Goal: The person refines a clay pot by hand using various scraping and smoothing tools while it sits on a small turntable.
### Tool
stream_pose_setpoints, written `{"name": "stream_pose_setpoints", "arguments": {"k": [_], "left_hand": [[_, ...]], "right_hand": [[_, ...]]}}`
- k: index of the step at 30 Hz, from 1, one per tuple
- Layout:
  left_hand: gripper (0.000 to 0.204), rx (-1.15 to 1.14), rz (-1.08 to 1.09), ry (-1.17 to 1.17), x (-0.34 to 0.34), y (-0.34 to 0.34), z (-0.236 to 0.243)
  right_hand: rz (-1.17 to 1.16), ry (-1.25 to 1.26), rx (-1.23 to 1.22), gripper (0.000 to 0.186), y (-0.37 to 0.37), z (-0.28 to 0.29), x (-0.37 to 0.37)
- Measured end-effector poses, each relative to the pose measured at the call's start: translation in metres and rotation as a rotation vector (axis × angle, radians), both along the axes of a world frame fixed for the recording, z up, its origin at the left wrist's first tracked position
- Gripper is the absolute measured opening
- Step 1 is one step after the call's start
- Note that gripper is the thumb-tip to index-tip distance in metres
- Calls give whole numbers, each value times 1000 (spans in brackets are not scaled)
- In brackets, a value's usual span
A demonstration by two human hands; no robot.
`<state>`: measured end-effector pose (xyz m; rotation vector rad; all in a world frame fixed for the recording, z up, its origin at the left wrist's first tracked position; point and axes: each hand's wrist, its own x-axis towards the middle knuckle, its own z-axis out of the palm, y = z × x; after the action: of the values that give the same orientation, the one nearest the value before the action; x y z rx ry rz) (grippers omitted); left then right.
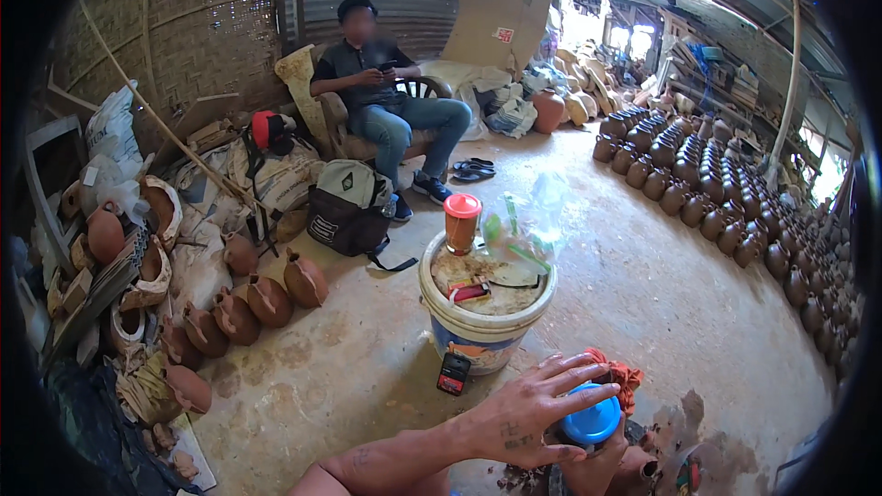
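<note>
My left hand (537, 413) reaches over a round blue lid (590, 415), thumb and index finger at its rim, other fingers spread above. My right hand (593, 464) grips the blue-lidded container from below. A crumpled orange-red cloth (625, 377) lies just behind. A brown clay pot (636, 467) is partly visible beside my right hand, among dark wet smears. Ahead stands a white bucket (478, 331) bearing a red-lidded cup (460, 230), a clear plastic bag (524, 225) and small items. A black-and-red device (454, 369) leans at its base.
A person (386, 133) sits holding a phone, beside a backpack (340, 207) and sandals (473, 168). Clay vessels (234, 317) line the left among sacks and scrap. Rows of dark brown pots (698, 184) cover the right side of the concrete floor.
</note>
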<state>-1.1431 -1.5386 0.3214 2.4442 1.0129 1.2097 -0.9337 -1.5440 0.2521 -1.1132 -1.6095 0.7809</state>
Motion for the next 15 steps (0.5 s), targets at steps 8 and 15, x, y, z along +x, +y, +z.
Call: {"name": "stream_pose_setpoints", "arguments": {"k": [8, 15], "left_hand": [[84, -140, -84, 92, 12, -6, -7], [86, -151, -173, 90, 21, -12, 4]], "right_hand": [[-25, 21, 30, 97, -13, -7, 9], [0, -4, 77, 89, -28, -4, 22]]}}
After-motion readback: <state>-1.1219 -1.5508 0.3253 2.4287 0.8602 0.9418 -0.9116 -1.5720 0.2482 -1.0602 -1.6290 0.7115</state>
